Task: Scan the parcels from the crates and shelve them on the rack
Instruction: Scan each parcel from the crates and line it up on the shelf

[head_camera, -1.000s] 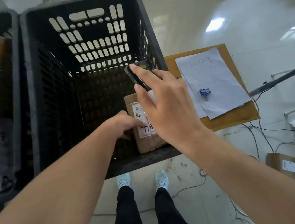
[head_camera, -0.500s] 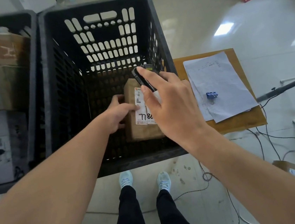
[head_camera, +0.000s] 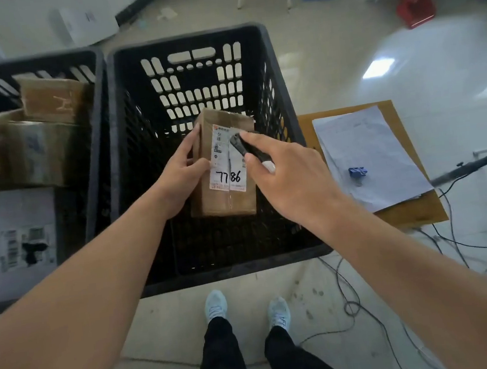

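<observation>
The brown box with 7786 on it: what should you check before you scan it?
1. Brown cardboard box held firmly by the left hand: ok.
2. White label faces up: ok.
3. Black scanner in the right hand grip: ok.
4. Scanner over the label: ok.
5. Barcode unblocked: cannot tell, blurred.
6. Box lifted above the black plastic crate floor: ok.

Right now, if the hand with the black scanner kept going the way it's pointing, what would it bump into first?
Probably the white label on the cardboard parcel. The right hand aims the scanner right over it, though the gap between them is unclear.
</observation>
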Tool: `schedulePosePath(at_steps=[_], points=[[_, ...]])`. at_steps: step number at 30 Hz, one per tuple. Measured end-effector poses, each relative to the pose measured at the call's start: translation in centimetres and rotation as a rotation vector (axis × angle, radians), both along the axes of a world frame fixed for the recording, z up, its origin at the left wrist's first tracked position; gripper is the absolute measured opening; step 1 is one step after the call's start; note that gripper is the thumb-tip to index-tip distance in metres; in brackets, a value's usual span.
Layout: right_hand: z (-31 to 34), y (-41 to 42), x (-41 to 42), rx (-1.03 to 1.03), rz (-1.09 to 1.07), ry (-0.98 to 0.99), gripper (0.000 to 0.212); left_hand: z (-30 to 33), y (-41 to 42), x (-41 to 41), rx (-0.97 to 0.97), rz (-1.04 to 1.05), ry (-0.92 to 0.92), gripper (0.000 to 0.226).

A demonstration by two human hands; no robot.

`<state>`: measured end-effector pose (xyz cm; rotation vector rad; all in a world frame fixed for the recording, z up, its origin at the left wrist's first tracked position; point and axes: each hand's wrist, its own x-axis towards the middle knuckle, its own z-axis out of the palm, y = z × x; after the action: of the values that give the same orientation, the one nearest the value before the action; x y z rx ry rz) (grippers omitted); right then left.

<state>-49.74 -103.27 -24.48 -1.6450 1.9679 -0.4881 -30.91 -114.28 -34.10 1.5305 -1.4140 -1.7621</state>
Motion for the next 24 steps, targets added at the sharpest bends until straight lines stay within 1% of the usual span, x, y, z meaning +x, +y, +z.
schedulePosePath(at_steps=[5,8,11,16,20,24], points=[[1.3,-0.1,-0.4,0.078,0.057,0.040,0.046,3.4,-0.5,1.2,-0.153,-0.060,-0.047,0.090],[2.1,-0.1,-0.5,0.156,0.111,0.068,0.045,5.2,-0.9,1.8,-0.207,-0.075,-0.076,0.092],[3.2,0.0,-0.5,0.190,0.171,0.116,0.044,6.7,-1.3,2.5,-0.243,-0.101,-0.125,0.092],[3.2,0.2,-0.5,0.198,0.205,0.247,0.042,8.8,-1.9,3.4,-0.286,-0.131,-0.158,0.090],[3.2,0.4,-0.3,0.195,0.227,0.350,0.042,10.3,-2.5,4.2,-0.317,-0.123,-0.150,0.088],[4.7,0.5,0.2,0.184,0.231,0.413,0.038,12.4,-2.9,4.6,-0.379,-0.133,-0.199,0.079]])
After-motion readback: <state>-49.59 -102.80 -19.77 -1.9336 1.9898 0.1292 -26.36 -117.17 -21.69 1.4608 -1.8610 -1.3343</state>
